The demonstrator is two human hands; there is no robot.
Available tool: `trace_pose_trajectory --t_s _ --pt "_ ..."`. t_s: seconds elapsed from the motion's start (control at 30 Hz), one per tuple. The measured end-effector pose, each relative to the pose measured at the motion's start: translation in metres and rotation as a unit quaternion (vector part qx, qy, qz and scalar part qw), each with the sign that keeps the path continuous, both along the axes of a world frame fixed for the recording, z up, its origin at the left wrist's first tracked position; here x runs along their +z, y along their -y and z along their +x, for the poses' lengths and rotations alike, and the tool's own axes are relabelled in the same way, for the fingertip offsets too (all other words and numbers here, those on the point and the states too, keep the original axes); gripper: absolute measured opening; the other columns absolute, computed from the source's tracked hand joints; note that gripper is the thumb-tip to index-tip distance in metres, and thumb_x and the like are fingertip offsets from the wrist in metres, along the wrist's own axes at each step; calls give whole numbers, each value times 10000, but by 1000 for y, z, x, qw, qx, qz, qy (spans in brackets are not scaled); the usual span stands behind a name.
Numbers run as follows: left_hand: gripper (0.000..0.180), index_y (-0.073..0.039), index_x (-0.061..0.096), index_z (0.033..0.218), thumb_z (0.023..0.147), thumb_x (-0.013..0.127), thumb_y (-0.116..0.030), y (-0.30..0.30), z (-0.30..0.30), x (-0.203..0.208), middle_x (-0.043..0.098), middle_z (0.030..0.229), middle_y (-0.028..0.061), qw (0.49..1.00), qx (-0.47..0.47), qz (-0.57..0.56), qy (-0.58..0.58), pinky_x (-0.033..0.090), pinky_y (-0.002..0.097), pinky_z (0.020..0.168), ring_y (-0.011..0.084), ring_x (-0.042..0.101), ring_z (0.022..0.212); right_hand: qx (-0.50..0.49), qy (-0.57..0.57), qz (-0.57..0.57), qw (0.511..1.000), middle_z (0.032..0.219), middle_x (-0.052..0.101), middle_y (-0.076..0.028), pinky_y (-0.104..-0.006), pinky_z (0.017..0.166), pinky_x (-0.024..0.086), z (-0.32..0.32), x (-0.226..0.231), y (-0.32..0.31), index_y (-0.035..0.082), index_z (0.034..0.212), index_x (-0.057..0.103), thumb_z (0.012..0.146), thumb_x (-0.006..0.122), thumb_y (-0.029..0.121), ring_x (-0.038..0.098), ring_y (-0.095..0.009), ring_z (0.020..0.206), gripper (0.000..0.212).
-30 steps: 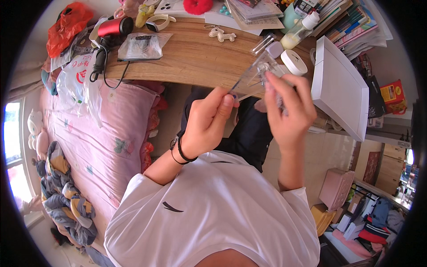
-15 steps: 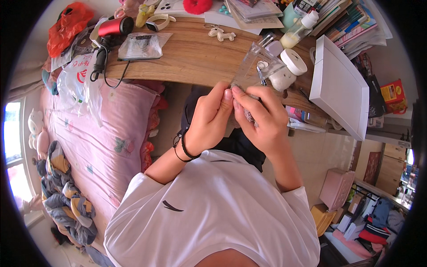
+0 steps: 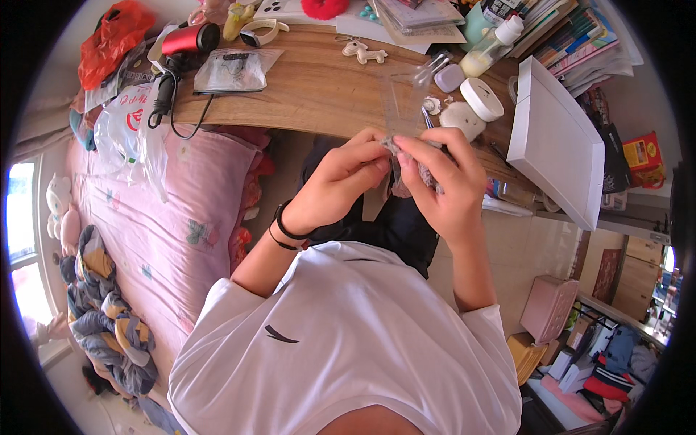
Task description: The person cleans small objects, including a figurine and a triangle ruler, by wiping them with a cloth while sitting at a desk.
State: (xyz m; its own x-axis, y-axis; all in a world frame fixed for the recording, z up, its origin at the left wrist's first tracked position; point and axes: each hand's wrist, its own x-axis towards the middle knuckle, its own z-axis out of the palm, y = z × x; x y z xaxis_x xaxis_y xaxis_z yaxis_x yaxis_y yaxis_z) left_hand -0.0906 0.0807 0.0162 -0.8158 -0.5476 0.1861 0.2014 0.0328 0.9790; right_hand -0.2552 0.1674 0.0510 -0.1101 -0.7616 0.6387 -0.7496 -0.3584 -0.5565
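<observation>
Just in front of the desk edge, my left hand (image 3: 337,181) and my right hand (image 3: 446,177) meet, fingers bent and pinching. Between their fingertips is a small grey fuzzy or knitted piece (image 3: 389,145); more of it shows under my right fingers, and its full shape is hidden. A flat clear plastic sleeve or case (image 3: 402,101) extends from beside the fingertips over the desk; whether a hand grips it I cannot tell. Right of it are a white fluffy ball-like thing (image 3: 462,122) and a round white-lidded jar (image 3: 482,100).
On the wooden desk (image 3: 304,87) lie a clear pouch (image 3: 233,71), a white dog-shaped keychain (image 3: 365,52) and a pump bottle (image 3: 493,47). A white box lid (image 3: 554,141) leans at the right edge. Left stands a pink-covered bed (image 3: 167,217) with plastic bags.
My hands have drawn slightly apart, the right one shifting right and the left wrist turning. More of the grey piece shows between the fingertips. The clear plastic has tilted and moved a little left.
</observation>
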Motion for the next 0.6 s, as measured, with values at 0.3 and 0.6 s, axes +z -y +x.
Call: trace_pose_trajectory --t_s 0.3,0.6 --pt "401 84 561 1228 1019 420 -229 3 -3 6 642 1036 88 942 19 323 -86 506 278 770 147 619 912 78 -27 11 997 899 588 -65 -315 586 476 -4 -7 -2 77 1002 703 738 734 -13 590 -199 713 282" --pt "285 49 673 1022 1000 522 -191 5 -7 20 636 780 25 982 84 168 2 434 217 568 68 528 631 39 -39 23 998 876 566 -60 -338 592 476 -8 3 -2 86 986 701 714 749 -1 581 -222 705 290"
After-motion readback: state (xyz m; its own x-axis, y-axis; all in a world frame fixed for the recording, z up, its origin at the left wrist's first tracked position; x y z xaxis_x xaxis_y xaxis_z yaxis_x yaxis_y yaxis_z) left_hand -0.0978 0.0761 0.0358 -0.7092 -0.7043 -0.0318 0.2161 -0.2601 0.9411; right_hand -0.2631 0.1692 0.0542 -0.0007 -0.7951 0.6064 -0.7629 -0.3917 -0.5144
